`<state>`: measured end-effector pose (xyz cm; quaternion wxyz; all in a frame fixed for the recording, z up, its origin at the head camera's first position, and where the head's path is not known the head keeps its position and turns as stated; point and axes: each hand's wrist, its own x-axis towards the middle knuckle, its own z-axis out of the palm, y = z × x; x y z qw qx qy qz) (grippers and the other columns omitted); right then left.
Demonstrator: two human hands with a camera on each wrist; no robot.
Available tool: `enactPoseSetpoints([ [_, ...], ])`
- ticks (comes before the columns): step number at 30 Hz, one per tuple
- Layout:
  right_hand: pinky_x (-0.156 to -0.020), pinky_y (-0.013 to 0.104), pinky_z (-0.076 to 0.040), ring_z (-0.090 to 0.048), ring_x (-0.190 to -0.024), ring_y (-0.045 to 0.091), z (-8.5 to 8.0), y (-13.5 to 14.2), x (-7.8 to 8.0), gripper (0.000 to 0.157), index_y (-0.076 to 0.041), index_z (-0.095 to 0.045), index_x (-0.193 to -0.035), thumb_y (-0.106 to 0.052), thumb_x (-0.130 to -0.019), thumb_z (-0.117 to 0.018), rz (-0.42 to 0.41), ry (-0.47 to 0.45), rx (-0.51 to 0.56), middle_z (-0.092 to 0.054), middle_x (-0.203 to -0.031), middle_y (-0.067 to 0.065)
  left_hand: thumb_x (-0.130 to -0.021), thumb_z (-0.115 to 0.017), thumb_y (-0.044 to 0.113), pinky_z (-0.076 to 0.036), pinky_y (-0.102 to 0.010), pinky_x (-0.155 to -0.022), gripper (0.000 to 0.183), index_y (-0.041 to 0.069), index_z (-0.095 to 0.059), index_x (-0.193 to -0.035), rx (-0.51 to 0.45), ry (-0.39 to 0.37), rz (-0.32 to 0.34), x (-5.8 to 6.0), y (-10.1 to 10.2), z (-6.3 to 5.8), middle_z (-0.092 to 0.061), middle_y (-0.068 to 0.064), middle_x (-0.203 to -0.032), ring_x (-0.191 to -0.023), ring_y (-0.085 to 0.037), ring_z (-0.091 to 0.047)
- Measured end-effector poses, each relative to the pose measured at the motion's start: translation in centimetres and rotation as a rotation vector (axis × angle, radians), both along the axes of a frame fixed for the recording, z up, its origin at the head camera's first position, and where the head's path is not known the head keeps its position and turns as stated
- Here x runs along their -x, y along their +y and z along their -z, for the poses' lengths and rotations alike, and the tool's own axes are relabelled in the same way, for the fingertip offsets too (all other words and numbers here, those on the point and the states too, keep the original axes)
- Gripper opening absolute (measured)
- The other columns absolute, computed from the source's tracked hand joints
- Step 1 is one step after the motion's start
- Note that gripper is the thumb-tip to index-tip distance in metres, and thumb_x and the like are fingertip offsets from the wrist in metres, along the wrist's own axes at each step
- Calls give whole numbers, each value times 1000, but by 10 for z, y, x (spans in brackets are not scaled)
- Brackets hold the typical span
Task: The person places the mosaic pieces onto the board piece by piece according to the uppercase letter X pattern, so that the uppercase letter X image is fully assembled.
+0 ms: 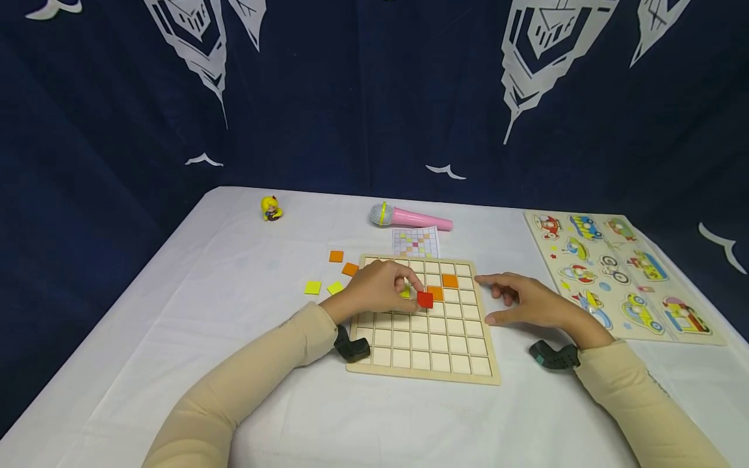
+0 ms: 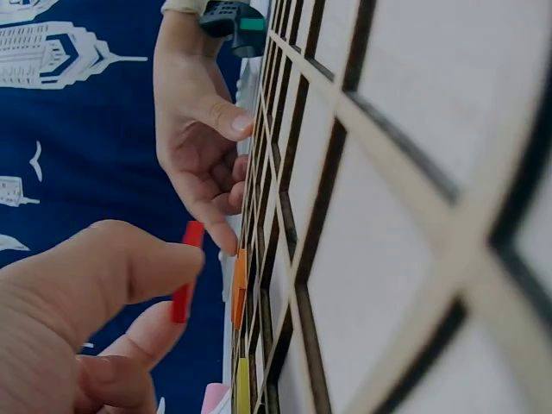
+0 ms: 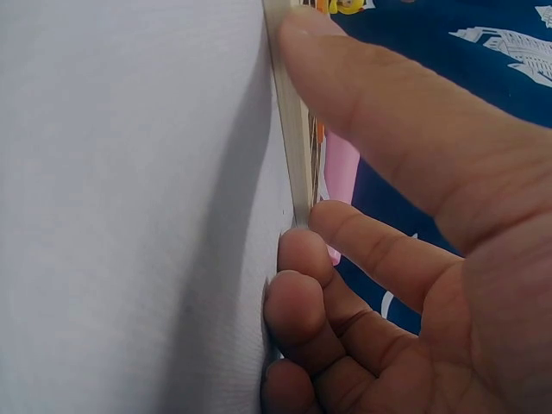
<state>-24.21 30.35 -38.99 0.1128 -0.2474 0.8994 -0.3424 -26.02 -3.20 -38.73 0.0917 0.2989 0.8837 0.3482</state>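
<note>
Across the white table (image 1: pixel 281 416), I see the picture puzzle board (image 1: pixel 673 290) lying to the right and the grid board (image 1: pixel 459 345) beside it, nearer the middle. The right hand (image 1: pixel 526 301) has its thumb and index finger spread at the grid board's right edge, its other fingers bent. The left hand (image 1: pixel 377 286) reaches over the cells. Behind lie a pink microphone (image 1: pixel 418 218) and a pattern card (image 1: pixel 415 242); a small figurine (image 1: pixel 271 208) stands farther left. Two orange tiles (image 1: pixel 450 281) sit in cells; loose tiles (image 1: pixel 313 287) lie beyond the left edge. I see the red tile (image 1: pixel 425 299) pinched between left thumb and index finger, clear above the grid board.
</note>
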Motion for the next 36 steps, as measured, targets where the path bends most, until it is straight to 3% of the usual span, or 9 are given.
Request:
enactPoseSetpoints([
  [10,-74,28,-41,-48,-86,16,1,0,-1,75,11,-57,-147,-14,-86,-93,-1,7,8,-54,-103,6,-83,-89,20,-27,-22,-54,24,16,-80,-105,37,-36,5,-1,-3,6,-46,10,-60,-56,-6,-40],
  [24,-74,29,-41,-48,-86,16,-1,-3,-1,74,11,-58,-146,-14,-85,-93,5,11,2,-54,-102,6,-82,-90,23,-29,-22,-55,27,19,-81,-107,55,-48,-6,-1,-6,7,-49,10,-64,-60,-6,-43],
  [36,-74,28,-41,-48,-86,16,-2,-2,-2,75,11,-57,-147,-15,-86,-93,7,11,-9,-54,-102,5,-87,-89,27,-32,-25,-61,23,19,-82,-107,25,-23,13,-3,-9,-9,-43,9,-61,-58,-6,-39],
])
